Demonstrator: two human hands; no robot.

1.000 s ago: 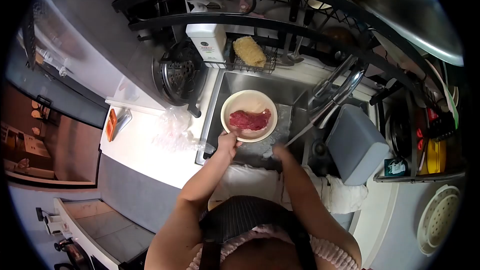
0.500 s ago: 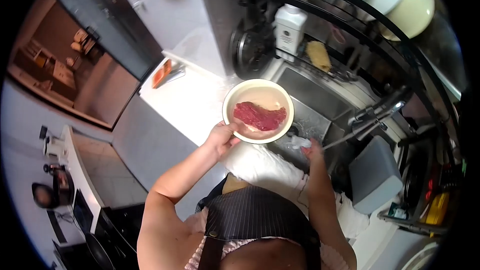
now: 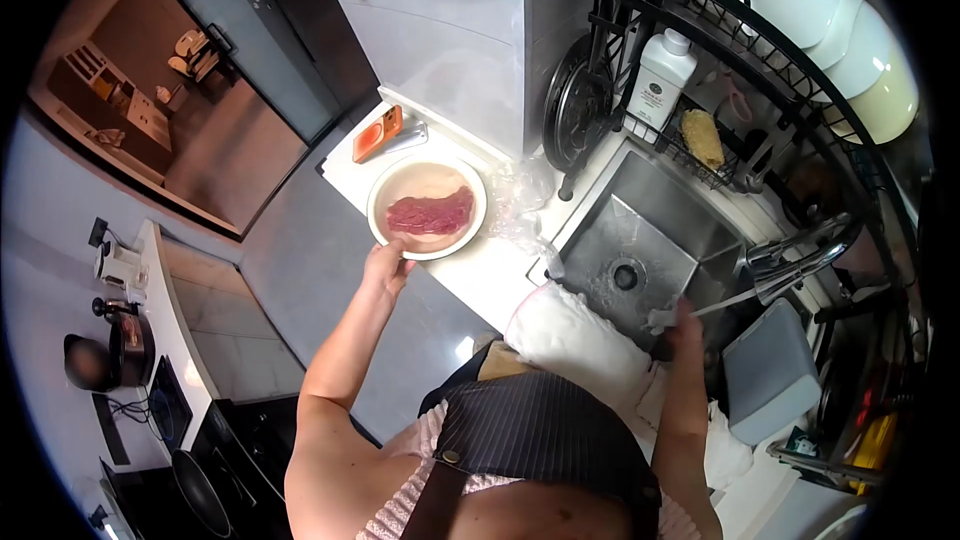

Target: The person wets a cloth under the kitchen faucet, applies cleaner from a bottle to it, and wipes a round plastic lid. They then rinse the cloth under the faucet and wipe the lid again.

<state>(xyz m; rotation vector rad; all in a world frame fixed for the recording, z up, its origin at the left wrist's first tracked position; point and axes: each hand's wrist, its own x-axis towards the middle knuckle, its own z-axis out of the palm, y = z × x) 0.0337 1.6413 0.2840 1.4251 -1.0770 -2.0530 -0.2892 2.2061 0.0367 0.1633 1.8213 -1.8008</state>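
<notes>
My left hand point(image 3: 386, 268) grips the near rim of a pale round bowl point(image 3: 415, 176), which is over the left part of the white counter. Inside the bowl lies a slab of raw red meat point(image 3: 432, 213), in what looks like cloudy pinkish liquid. My right hand point(image 3: 686, 326) is low over the near right side of the steel sink point(image 3: 632, 222), beside a stream of water from the faucet point(image 3: 795, 270). Its fingers are closed on a small whitish, crumpled thing point(image 3: 660, 319), blurred, perhaps plastic or cloth.
Clear crumpled plastic point(image 3: 522, 202) lies between bowl and sink. An orange-backed phone point(image 3: 378, 133) lies behind the bowl. A white bottle point(image 3: 661, 78) and a yellow sponge point(image 3: 702, 138) stand behind the sink, under a black dish rack point(image 3: 745, 15). A white cloth point(image 3: 570, 325) covers the counter's front edge.
My left hand has carried the bowl of meat leftward, from the sink's edge to over the counter. My right hand stays in the sink near the water with the whitish thing.
</notes>
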